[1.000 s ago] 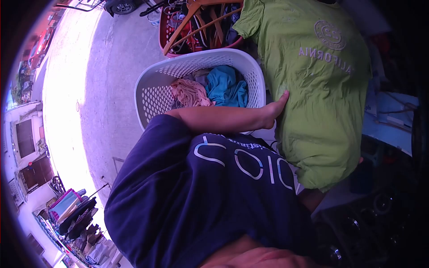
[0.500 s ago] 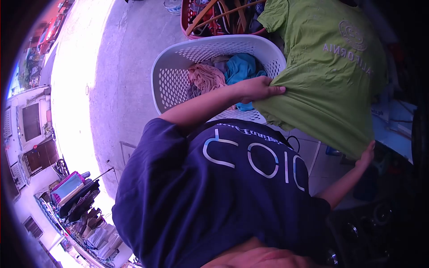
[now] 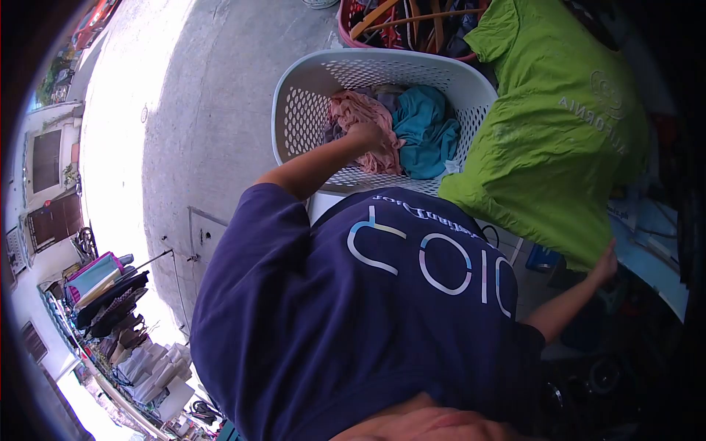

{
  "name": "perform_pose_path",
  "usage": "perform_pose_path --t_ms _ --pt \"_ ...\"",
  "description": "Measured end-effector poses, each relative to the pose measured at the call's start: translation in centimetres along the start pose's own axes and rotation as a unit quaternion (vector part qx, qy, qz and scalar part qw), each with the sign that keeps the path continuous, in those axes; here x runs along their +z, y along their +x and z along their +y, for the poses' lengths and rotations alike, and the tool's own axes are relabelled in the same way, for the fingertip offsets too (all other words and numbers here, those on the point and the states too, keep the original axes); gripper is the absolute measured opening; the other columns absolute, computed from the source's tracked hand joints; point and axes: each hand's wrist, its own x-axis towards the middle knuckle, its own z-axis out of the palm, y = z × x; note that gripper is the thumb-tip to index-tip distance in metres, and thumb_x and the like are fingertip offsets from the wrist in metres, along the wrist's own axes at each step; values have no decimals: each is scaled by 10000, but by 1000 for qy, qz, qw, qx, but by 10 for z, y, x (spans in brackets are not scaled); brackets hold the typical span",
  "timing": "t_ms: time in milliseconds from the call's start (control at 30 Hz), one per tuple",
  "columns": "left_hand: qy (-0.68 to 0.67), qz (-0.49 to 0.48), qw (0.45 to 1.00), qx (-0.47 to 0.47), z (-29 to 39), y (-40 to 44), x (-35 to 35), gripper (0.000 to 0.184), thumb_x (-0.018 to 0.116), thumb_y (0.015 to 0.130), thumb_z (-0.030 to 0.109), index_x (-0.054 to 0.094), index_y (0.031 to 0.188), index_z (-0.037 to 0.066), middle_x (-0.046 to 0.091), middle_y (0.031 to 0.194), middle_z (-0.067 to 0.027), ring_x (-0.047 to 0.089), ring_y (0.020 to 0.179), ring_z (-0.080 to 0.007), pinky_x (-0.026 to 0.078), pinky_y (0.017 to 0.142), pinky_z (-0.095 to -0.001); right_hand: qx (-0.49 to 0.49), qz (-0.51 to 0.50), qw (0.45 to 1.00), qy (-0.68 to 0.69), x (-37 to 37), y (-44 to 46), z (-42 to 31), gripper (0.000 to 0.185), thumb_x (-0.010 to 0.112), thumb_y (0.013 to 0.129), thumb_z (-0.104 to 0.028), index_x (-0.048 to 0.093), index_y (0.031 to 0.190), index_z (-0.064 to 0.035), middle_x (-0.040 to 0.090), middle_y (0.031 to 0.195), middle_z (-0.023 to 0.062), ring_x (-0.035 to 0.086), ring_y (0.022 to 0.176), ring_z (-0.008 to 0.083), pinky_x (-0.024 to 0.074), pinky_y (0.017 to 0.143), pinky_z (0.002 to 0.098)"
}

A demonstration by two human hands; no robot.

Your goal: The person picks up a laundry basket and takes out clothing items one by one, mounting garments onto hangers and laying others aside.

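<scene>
The right hand (image 3: pixel 604 266) is at the lower hem of a green T-shirt (image 3: pixel 551 140), its fingers seeming to pinch the cloth there, though the shirt's edge hides part of the grip. The shirt is spread along the right of a white perforated basket (image 3: pixel 312 77), outside it, its upper end running off toward the top of the view; whether a hanger is inside cannot be made out. Its chest lettering reads backwards (so the shirt looks to be inside out). The left hand (image 3: pixel 369 137) is down in the basket on a crumpled pink cloth (image 3: pixel 382 163); its fingers are out of sight, so I cannot tell whether they are spread or closed on anything. Beside the pink cloth in the basket lies a teal cloth (image 3: pixel 423 132). Just beyond the basket, a red basket (image 3: pixel 343 29) holds wooden hangers (image 3: pixel 373 20) among darker things. Judging by how these lie, the handling of the clothes is partway along: the green T-shirt is out and opened wide, while the pink and teal pieces lie bunched in the basket, neither spread nor hung.
</scene>
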Motion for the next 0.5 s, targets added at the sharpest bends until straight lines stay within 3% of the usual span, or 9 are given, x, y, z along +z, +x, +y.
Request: perform_pose_path --t_ms 100,133,200,267,300,367,400,467,500 --pt "39 25 999 -10 2 31 43 330 642 767 398 724 863 93 685 847 -144 662 773 -293 491 678 -433 -82 -30 990 -110 34 54 42 700 657 782 -597 635 1077 37 656 1055 194 629 912 259 484 828 360" --pt "25 -16 998 55 8 24 26 301 626 781 348 719 860 74 681 880 -150 657 772 -293 490 680 -430 -145 67 965 -210 46 39 28 734 673 761 -608 595 1149 10 626 1076 196 612 907 286 481 818 381" --pt "0 -100 978 182 25 -15 -32 248 594 810 249 708 855 34 674 945 -160 648 769 -293 488 684 -424 -339 186 905 -177 66 -6 -15 642 692 797 -521 580 1176 -15 590 1091 173 607 890 262 488 793 364" --pt "-155 -42 966 202 18 -29 -61 225 579 799 217 709 811 34 683 890 -140 641 851 -293 486 753 -398 -293 10 954 54 73 -99 -111 493 691 850 -390 590 1166 -24 565 1126 147 606 901 203 491 775 326" --pt "-232 -19 949 212 16 -42 -72 216 572 794 201 710 788 34 687 863 -129 637 892 -293 484 788 -385 -275 -104 946 133 80 -138 -141 354 655 900 -244 589 1159 -14 573 1138 126 597 915 141 486 777 275" --pt "-303 24 908 288 23 -91 -137 184 551 827 148 649 798 -5 642 1053 -141 594 933 -193 455 808 -341 -237 -384 848 278 103 -208 -185 368 631 918 -200 550 1217 -2 567 1180 81 570 984 120 472 839 250" --pt "-374 38 874 306 25 -108 -154 182 548 826 145 638 784 -7 621 1097 -140 572 974 -184 437 843 -328 -252 -497 773 305 116 -240 -201 511 662 890 -243 477 1309 -16 538 1239 120 557 1073 165 474 876 284" --pt "-511 62 788 337 31 -137 -176 182 543 825 139 616 757 -13 579 1187 -140 527 1055 -165 403 914 -301 -310 -566 738 198 118 -304 -240 664 688 864 -203 347 1414 -51 421 1367 191 489 1221 250 473 918 337" --pt "-558 76 754 338 38 -151 -187 178 540 827 133 610 756 -15 556 1218 -146 517 1067 -168 390 932 -298 -428 -496 723 221 142 -321 -244 569 650 880 -149 391 1376 -48 479 1305 167 519 1171 222 478 895 313"
